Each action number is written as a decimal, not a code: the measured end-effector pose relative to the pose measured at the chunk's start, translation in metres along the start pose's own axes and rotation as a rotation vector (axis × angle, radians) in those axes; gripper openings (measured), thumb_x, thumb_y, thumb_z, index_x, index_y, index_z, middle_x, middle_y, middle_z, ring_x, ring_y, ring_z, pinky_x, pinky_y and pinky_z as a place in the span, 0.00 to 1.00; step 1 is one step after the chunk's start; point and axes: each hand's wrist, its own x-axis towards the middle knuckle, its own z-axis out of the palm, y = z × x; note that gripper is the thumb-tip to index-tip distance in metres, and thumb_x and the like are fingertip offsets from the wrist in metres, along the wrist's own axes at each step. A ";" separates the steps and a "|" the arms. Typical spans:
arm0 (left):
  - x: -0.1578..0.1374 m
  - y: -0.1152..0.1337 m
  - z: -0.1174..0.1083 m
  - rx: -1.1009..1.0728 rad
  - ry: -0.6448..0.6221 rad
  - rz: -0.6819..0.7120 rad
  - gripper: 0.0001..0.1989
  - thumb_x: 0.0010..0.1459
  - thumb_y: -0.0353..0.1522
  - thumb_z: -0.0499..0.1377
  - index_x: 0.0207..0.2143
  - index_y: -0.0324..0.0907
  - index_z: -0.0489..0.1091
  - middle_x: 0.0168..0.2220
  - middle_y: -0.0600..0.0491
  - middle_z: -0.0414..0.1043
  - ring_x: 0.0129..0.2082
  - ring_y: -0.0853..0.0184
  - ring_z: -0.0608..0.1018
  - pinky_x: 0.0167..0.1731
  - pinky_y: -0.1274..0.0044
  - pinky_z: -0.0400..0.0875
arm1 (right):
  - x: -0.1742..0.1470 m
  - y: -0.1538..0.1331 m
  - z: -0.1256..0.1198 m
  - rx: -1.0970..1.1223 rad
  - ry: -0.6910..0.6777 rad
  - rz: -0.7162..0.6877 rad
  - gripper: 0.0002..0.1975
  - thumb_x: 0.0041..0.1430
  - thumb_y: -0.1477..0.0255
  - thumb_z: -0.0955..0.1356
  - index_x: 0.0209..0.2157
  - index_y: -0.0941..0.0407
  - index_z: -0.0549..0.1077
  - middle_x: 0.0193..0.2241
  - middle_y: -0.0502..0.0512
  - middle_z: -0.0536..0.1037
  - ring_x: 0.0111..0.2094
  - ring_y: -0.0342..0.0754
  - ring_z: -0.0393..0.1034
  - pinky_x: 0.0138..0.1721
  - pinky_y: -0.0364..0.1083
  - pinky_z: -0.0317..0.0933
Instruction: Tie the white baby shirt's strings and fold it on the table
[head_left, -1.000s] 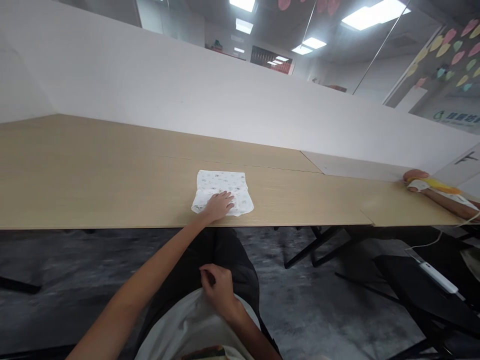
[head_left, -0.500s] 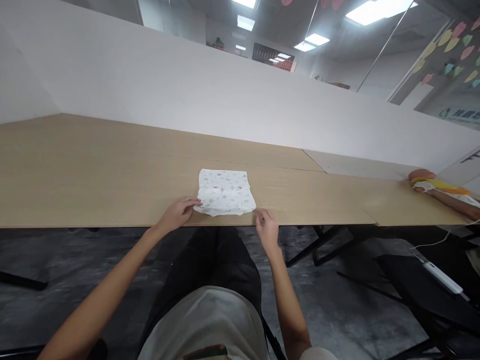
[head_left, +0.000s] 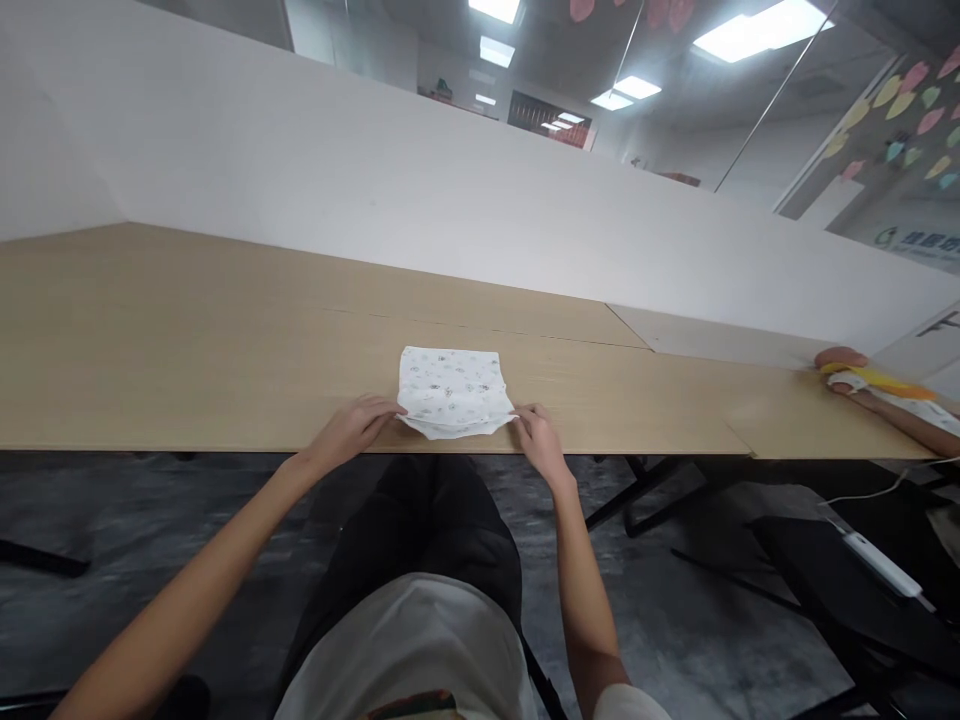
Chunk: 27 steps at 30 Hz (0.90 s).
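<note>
A white cloth [head_left: 451, 385] with small printed figures lies on the wooden table, close to its front edge. Its near edge is slightly raised in a narrow fold between my hands. My left hand [head_left: 360, 420] pinches the left end of that fold between thumb and fingers. At the right end, my right hand [head_left: 538, 437] pinches the other corner, fingertips closed on the fabric. A loose, wavy strip of the cloth shows below the fold.
The light wooden table [head_left: 225, 350] runs along a white partition [head_left: 360, 190]. Another person's arm [head_left: 900, 418] rests at the far right beside yellow and white fabric [head_left: 877, 380]. A black chair [head_left: 832, 570] holding a white power strip [head_left: 883, 563] stands below right.
My right hand has moved from beside the cloth's right corner to pinching it. The near edge now lifts into a fold between both hands.
</note>
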 end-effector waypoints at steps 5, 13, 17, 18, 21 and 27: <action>0.009 0.021 -0.028 -0.086 0.127 -0.124 0.21 0.62 0.45 0.47 0.41 0.45 0.76 0.43 0.51 0.77 0.43 0.60 0.77 0.47 0.71 0.70 | 0.013 -0.010 -0.029 0.113 0.024 -0.016 0.15 0.65 0.71 0.59 0.42 0.57 0.76 0.38 0.59 0.77 0.42 0.51 0.70 0.45 0.48 0.62; 0.093 -0.042 -0.026 -0.184 0.135 -0.388 0.23 0.54 0.47 0.52 0.40 0.41 0.76 0.44 0.47 0.77 0.44 0.56 0.76 0.47 0.70 0.69 | 0.123 0.015 0.000 0.038 -0.047 0.174 0.15 0.55 0.79 0.60 0.35 0.60 0.78 0.34 0.58 0.80 0.34 0.48 0.71 0.37 0.43 0.61; 0.113 -0.076 0.005 -0.102 0.061 -0.496 0.16 0.50 0.41 0.55 0.32 0.40 0.77 0.38 0.44 0.78 0.39 0.54 0.77 0.41 0.70 0.70 | 0.151 0.034 0.036 -0.078 -0.172 0.320 0.13 0.50 0.82 0.63 0.31 0.62 0.79 0.33 0.61 0.80 0.32 0.48 0.71 0.36 0.42 0.60; 0.112 -0.081 0.013 -0.078 0.053 -0.522 0.15 0.50 0.40 0.54 0.30 0.40 0.76 0.37 0.44 0.78 0.38 0.54 0.77 0.40 0.70 0.70 | 0.152 0.038 0.044 -0.098 -0.193 0.341 0.12 0.49 0.82 0.63 0.31 0.62 0.79 0.33 0.62 0.80 0.33 0.48 0.72 0.36 0.42 0.61; 0.104 -0.087 0.033 -0.029 0.109 -0.541 0.15 0.52 0.37 0.52 0.32 0.41 0.76 0.38 0.45 0.78 0.41 0.56 0.76 0.42 0.71 0.69 | 0.148 0.049 0.063 -0.105 -0.159 0.341 0.12 0.52 0.80 0.63 0.33 0.61 0.79 0.36 0.62 0.80 0.37 0.50 0.73 0.39 0.43 0.62; 0.089 -0.085 0.042 -0.117 0.133 -0.456 0.21 0.54 0.43 0.50 0.36 0.39 0.76 0.40 0.44 0.77 0.39 0.58 0.76 0.39 0.73 0.68 | 0.137 0.062 0.075 -0.026 -0.037 0.260 0.14 0.59 0.76 0.62 0.39 0.59 0.78 0.41 0.60 0.80 0.41 0.48 0.72 0.44 0.43 0.62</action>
